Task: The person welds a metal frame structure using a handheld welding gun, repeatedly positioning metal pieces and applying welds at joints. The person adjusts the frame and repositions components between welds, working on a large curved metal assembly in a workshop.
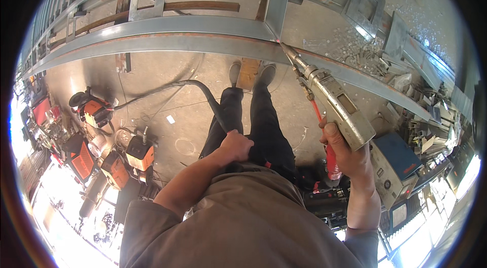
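Note:
My right hand [345, 149] is closed round the rear of a silver, boxy welding gun [332, 98]. The gun's narrow nozzle tip reaches the joint where an upright steel tube [279, 2] meets a long steel beam [172, 29]; a small red spot shows there. A red hose or lead runs along the gun's underside to my wrist. In front of my waist, my left hand [237, 146] is wrapped round a thick black cable [215, 108], which arches away to the left. Part of the cable beyond that hand is hidden against my dark trousers.
Orange-and-black machines [139, 152] stand on the floor at left. A blue-and-white machine [395, 166] is close to my right forearm. Metal offcuts [373, 57] and a square plate with a cutout [365, 7] lie at far right. My feet are beside a wooden block [248, 74].

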The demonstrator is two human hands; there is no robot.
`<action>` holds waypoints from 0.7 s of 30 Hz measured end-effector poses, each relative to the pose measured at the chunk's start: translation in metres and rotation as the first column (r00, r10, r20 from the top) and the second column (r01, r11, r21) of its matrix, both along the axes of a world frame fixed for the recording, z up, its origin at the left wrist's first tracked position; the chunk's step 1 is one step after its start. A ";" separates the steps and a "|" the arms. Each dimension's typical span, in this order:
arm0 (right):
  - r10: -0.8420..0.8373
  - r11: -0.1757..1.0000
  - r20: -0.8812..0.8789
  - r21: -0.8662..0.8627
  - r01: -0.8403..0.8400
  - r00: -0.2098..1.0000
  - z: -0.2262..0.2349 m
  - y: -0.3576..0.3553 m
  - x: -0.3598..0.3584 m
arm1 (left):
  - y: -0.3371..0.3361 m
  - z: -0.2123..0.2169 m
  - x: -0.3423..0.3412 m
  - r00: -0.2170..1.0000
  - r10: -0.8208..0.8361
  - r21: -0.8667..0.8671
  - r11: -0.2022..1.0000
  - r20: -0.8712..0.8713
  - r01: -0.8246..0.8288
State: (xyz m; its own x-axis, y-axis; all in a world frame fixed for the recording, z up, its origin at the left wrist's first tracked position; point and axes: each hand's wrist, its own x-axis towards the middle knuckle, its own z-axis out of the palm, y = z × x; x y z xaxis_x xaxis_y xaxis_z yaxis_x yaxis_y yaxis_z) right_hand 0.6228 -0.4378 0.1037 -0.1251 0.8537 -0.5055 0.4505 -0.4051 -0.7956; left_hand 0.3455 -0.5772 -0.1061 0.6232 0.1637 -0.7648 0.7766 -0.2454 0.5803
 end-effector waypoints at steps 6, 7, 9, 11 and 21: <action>0.009 1.000 0.041 0.020 -0.010 0.999 -0.001 -0.001 -0.003 | 0.000 0.001 -0.001 1.000 0.002 0.000 1.000 0.004 -0.002; 0.022 0.998 0.059 0.059 -0.025 0.998 -0.002 -0.001 -0.003 | 0.000 0.001 0.000 1.000 0.002 -0.002 1.000 0.002 -0.002; 0.043 0.994 0.073 0.095 -0.050 0.996 -0.003 -0.002 -0.003 | -0.001 0.001 0.000 1.000 0.006 -0.004 1.000 -0.001 -0.006; 0.060 0.991 0.077 0.115 -0.069 0.995 -0.004 -0.001 -0.003 | -0.001 0.001 0.001 1.000 0.006 -0.003 1.000 -0.008 -0.006; 0.069 0.991 0.095 0.108 -0.080 0.993 -0.003 0.002 -0.004 | -0.007 -0.001 0.003 0.998 0.058 0.031 0.998 0.009 -0.058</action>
State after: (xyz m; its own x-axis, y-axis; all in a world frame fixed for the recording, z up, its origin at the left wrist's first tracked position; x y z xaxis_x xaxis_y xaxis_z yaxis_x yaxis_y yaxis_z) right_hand 0.6193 -0.4359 0.1003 -0.1483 0.8953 -0.4201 0.5485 -0.2790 -0.7882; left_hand 0.3483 -0.5843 -0.1074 0.6180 0.2231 -0.7538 0.7854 -0.2179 0.5794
